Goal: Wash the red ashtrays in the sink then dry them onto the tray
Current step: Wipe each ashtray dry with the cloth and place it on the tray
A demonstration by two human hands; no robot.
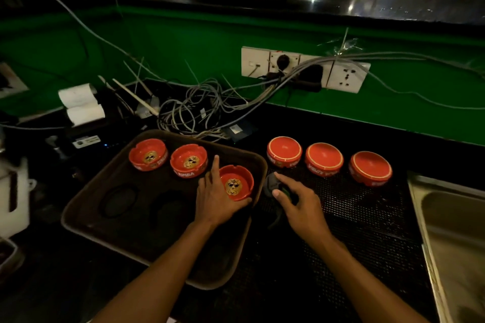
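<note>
Here the left hand (214,198) holds an ashtray (237,183), right hand (298,207) seemingly on cloth (271,186).

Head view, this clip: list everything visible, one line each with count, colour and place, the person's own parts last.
upright ashtrays: 3, red with gold emblem, on the tray
upturned ashtrays: 3, red, in a row on the mat right of the tray
tray: 1, brown, on the counter at left
mat: 1, black mesh, between tray and sink
cloth: 1, dark grey, on the mat by the tray's right rim
sink: 1, steel, far right
sockets: 1 strip, white, on the green wall
cables: a tangle, grey, behind the tray
paper rolls: 2, white, back left
left hand: holds the nearest upright ashtray
right hand: pinches the cloth
</note>
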